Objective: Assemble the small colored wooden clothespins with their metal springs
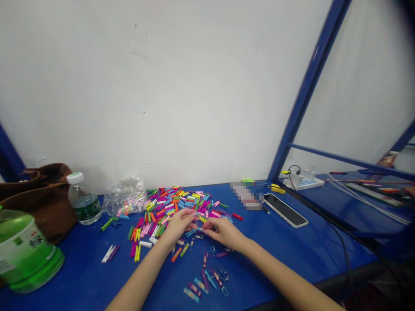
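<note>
A heap of small coloured clothespins (175, 203) lies on the blue table (292, 255) near the white wall. My left hand (179, 224) and my right hand (223, 232) meet at the heap's near edge, fingertips pinched together around a small peg part I cannot make out clearly. Several loose peg halves and metal springs (209, 276) lie on the table just in front of my hands. A white and a purple peg (110, 253) lie apart to the left.
A clear plastic bag (126, 199) with pegs sits left of the heap. A water bottle (82, 199), a green bottle (24, 255) and a brown bag (42, 194) stand at the left. A phone (285, 210), power strip (303, 181) and blue frame post (304, 95) are right.
</note>
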Demonstrator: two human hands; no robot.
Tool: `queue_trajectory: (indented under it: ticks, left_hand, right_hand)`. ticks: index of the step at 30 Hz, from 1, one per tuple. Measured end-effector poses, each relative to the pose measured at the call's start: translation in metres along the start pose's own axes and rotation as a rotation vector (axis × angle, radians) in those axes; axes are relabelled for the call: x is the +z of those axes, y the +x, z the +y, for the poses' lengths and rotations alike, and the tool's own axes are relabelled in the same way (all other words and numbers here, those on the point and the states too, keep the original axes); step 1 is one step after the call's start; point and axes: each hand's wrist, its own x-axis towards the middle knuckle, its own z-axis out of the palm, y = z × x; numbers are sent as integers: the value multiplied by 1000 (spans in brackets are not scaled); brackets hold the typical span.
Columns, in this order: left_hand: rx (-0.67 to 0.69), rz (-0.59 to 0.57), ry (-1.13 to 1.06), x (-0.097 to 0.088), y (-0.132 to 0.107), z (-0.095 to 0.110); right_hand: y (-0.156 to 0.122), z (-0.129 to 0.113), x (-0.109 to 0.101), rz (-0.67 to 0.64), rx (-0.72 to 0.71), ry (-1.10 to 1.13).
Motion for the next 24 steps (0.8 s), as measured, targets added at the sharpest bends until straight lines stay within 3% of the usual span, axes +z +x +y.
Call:
queue_trajectory:
  ticks: [5, 16, 24]
  left_hand:
    - [21, 19, 52, -1, 2, -2]
    - [113, 26, 221, 10, -7, -2]
    - [149, 52, 368, 8, -8, 0]
  right_hand:
    - [7, 5, -2, 58, 46, 141]
    - [38, 44, -29, -17, 287, 585]
    - [30, 54, -31, -70, 351, 822]
